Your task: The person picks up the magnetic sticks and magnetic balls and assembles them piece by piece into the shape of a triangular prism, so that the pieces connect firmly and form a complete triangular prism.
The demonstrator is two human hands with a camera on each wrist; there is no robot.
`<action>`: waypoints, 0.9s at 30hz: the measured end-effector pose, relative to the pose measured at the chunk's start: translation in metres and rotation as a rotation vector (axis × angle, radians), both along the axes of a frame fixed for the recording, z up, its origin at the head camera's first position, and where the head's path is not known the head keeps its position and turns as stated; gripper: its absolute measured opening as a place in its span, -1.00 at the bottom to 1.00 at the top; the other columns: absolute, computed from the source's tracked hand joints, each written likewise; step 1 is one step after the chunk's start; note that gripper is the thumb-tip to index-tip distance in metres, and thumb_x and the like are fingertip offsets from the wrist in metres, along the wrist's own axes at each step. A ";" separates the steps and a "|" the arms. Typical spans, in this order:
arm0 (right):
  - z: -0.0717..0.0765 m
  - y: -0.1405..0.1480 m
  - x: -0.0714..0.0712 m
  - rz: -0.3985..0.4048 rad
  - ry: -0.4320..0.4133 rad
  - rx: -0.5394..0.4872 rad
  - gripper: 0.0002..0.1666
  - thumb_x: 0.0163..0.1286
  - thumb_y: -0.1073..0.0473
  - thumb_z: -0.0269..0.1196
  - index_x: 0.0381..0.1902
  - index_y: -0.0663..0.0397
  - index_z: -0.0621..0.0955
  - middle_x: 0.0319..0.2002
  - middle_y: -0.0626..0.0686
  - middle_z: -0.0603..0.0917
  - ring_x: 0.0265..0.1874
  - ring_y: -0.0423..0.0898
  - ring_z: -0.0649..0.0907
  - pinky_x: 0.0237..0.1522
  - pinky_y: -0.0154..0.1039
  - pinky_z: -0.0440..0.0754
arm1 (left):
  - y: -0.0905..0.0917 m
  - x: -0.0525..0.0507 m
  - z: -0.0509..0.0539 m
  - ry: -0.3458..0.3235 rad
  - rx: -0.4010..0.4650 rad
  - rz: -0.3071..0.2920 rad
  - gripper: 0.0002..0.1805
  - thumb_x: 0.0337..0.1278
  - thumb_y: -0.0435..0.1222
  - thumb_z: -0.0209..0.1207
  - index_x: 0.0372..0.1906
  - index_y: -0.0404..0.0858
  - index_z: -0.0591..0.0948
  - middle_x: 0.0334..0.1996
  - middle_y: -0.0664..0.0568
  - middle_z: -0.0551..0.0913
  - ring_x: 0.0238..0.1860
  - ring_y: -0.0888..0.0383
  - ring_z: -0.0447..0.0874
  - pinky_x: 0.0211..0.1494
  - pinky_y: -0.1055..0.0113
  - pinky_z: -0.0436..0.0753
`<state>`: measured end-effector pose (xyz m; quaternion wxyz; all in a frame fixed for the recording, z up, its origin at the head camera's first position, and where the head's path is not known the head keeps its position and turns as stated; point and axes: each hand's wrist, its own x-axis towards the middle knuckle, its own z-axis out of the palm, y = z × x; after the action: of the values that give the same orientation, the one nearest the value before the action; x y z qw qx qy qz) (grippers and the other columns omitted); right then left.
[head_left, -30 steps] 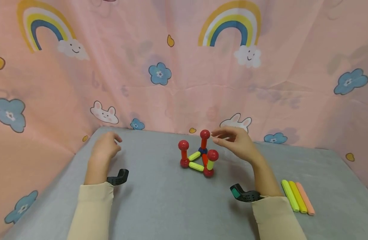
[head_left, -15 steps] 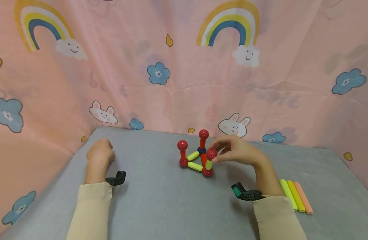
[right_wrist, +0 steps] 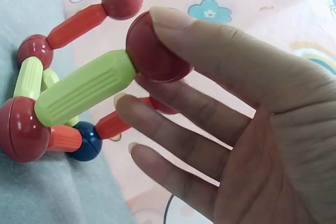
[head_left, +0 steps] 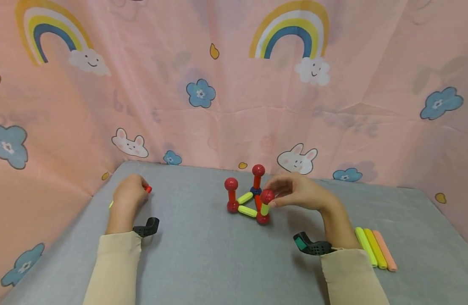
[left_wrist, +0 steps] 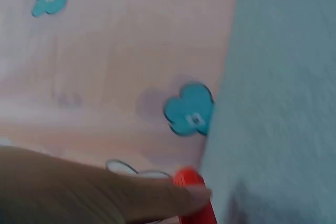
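Note:
A small frame of magnetic rods and balls stands mid-table, its base a triangle of yellow-green rods and a red rod. Three uprights rise from it, each topped by a red ball. My right hand pinches the nearest top ball, which sits on a yellow-green upright rod; the other fingers are spread behind it. A dark blue ball joins the back corner. At the left, my left hand holds a short red rod, whose end also shows beside a finger in the left wrist view.
Three longer rods, green, yellow and orange, lie side by side near my right forearm. A yellow-green bit peeks out beside my left wrist. A pink patterned curtain borders the grey table.
My right hand has come down from beside the back upright to pinch the nearest top ball. My left hand has dipped to the table, and a red rod now shows in its fingers.

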<state>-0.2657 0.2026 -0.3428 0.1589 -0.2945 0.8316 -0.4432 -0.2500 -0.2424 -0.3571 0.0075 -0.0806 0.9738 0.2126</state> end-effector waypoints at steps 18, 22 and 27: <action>-0.009 0.001 -0.001 -0.026 -0.014 -0.020 -0.53 0.26 0.09 0.46 0.11 0.04 0.65 -0.01 0.10 0.77 -0.01 0.00 0.76 0.03 -0.21 0.74 | 0.152 0.018 0.032 0.557 0.171 -0.775 -0.61 0.15 -0.39 0.38 0.11 -0.15 0.70 -0.07 0.05 0.78 -0.06 0.13 0.73 0.07 0.26 0.74; -0.010 0.002 -0.001 -0.020 -0.026 -0.036 -0.53 0.27 0.12 0.45 0.12 0.08 0.64 -0.01 0.13 0.76 0.01 0.03 0.76 0.04 -0.21 0.74 | 0.172 0.017 0.022 0.560 0.102 -0.846 -0.61 0.16 -0.36 0.38 0.12 -0.17 0.70 -0.02 0.02 0.77 -0.04 0.12 0.76 0.07 0.31 0.74; -0.008 0.002 0.001 -0.027 -0.023 -0.032 -0.51 0.26 0.11 0.46 0.13 0.08 0.63 0.00 0.13 0.76 0.01 0.03 0.76 0.04 -0.21 0.74 | 0.177 0.013 0.016 0.582 0.108 -0.881 -0.64 0.14 -0.33 0.40 0.07 -0.20 0.73 -0.06 0.05 0.77 -0.06 0.14 0.76 0.05 0.35 0.74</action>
<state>-0.2650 0.2046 -0.3511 0.1576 -0.2807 0.8264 -0.4620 -0.2367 -0.0651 -0.3408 -0.1702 0.3990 0.8648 0.2528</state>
